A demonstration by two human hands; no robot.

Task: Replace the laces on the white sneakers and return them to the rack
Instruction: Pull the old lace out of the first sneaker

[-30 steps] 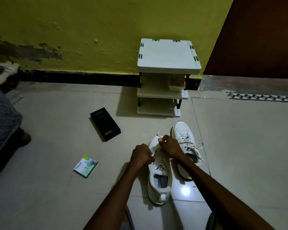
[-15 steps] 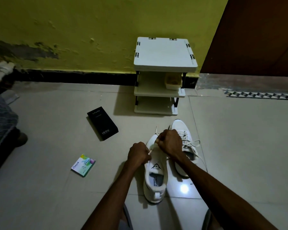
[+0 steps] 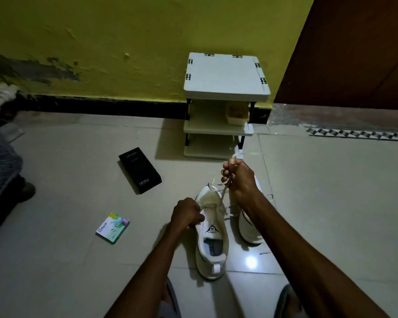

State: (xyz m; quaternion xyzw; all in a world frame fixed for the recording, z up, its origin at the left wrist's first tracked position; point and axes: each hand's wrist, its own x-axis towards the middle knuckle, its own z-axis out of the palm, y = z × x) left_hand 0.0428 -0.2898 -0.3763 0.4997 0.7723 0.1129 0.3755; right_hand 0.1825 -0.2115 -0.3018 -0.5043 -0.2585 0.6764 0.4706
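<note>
Two white sneakers stand side by side on the tiled floor. The left sneaker (image 3: 213, 237) points away from me, its tongue showing a black logo. My left hand (image 3: 186, 213) grips that shoe's left upper edge. My right hand (image 3: 238, 177) is raised above the toe and pinches a white lace (image 3: 223, 195), which runs taut down to the shoe's eyelets. The right sneaker (image 3: 248, 228) lies mostly hidden behind my right forearm. The white three-shelf rack (image 3: 225, 79) stands against the yellow wall beyond the shoes.
A small yellowish tub (image 3: 237, 114) sits on the rack's middle shelf. A black phone box (image 3: 139, 169) and a small colourful packet (image 3: 113, 227) lie on the floor to the left. A dark furniture edge (image 3: 2, 171) is at far left, a brown door (image 3: 354, 51) at right.
My right hand has risen up and away from the left sneaker, drawing the lace out taut. My left hand stays on the shoe's side.
</note>
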